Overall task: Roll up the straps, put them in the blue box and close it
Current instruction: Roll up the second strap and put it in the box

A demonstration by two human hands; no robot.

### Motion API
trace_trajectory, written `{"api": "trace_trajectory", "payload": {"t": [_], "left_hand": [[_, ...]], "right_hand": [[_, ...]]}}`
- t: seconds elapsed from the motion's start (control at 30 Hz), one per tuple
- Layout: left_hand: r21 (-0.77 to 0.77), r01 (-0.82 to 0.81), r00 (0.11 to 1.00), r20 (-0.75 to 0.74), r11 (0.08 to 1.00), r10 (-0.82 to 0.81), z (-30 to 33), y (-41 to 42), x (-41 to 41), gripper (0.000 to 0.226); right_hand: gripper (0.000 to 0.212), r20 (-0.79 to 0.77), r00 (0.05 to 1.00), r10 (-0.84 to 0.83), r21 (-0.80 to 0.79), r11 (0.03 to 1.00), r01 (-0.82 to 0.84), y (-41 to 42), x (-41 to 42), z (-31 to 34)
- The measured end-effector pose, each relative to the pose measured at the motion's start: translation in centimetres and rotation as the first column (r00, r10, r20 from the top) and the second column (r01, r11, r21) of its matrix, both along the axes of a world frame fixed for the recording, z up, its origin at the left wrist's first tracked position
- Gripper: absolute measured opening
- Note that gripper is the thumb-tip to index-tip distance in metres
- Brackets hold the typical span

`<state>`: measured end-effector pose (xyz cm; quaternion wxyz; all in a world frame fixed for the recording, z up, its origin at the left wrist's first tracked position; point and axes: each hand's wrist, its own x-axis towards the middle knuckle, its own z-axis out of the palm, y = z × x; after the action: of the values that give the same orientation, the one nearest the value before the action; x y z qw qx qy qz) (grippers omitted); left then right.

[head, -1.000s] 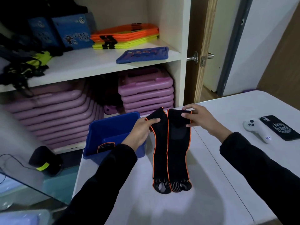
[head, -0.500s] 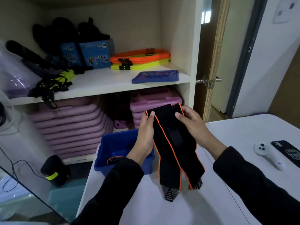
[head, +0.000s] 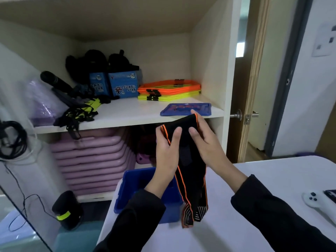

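Black straps with orange edges (head: 189, 168) hang in the air in front of the shelf. My left hand (head: 166, 157) grips their upper left edge and my right hand (head: 205, 140) grips the upper right, thumbs on the front face. The straps' lower ends dangle just above the white table (head: 254, 179), near the right wall of the open blue box (head: 125, 190). The box stands at the table's left edge, partly hidden by my left forearm. A blue lid (head: 185, 109) lies flat on the shelf behind the straps.
A white game controller (head: 316, 200) and a dark phone (head: 331, 194) lie at the table's right. The shelf holds orange and yellow flat rings (head: 169, 90), blue cartons (head: 123, 84) and black gear. Purple step boards (head: 91, 160) are stacked below. A door handle (head: 238, 115) sticks out right.
Both hands have lifted the straps off the table and brought their top ends together. The view has tilted upward, showing more of the shelf.
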<state>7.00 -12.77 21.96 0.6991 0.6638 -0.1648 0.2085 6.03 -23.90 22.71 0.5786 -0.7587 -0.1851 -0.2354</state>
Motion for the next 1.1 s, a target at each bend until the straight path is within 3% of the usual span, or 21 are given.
{"api": "trace_trajectory", "payload": {"t": [0.1,0.2,0.3,0.43,0.57,0.7,0.9,1.1], "left_hand": [[0.008,-0.074,0.995,0.068,0.997,0.073,0.5,0.2,0.3,0.025],[0.013,-0.150,0.982,0.122,0.989,0.147,1.2,0.7,0.7,0.020],[0.042,-0.161,0.978,0.141,0.986,0.154,1.9,1.4,1.1,0.015],[0.042,-0.077,0.995,0.067,0.996,0.074,1.8,2.1,1.6,0.019],[0.133,0.124,0.992,-0.054,0.983,-0.118,-0.6,2.6,1.8,0.045],[0.162,0.170,0.980,-0.136,0.972,-0.149,-2.6,2.4,1.7,0.058],[0.088,0.224,0.952,-0.232,0.971,-0.198,-3.6,2.4,1.5,0.030],[0.063,0.221,0.927,-0.322,0.973,-0.190,-5.7,2.4,1.6,0.024]], "right_hand": [[0.055,-0.025,0.999,0.039,-0.007,0.999,-0.039,1.0,0.1,0.5],[0.056,-0.094,0.976,0.194,0.188,0.967,-0.174,1.4,0.2,1.0],[0.032,-0.175,0.924,0.340,0.346,0.900,-0.266,1.2,0.4,1.9],[0.023,-0.183,0.940,0.287,0.317,0.923,-0.220,1.8,1.0,2.0],[0.021,-0.162,0.957,0.242,0.457,0.878,-0.144,1.9,2.1,2.1],[0.021,-0.130,0.975,0.181,0.432,0.896,-0.109,2.2,2.9,2.5],[0.017,-0.098,0.977,0.188,0.468,0.875,-0.121,2.0,3.9,3.4],[0.015,-0.045,0.977,0.207,0.559,0.816,-0.147,1.5,4.6,4.9]]}}
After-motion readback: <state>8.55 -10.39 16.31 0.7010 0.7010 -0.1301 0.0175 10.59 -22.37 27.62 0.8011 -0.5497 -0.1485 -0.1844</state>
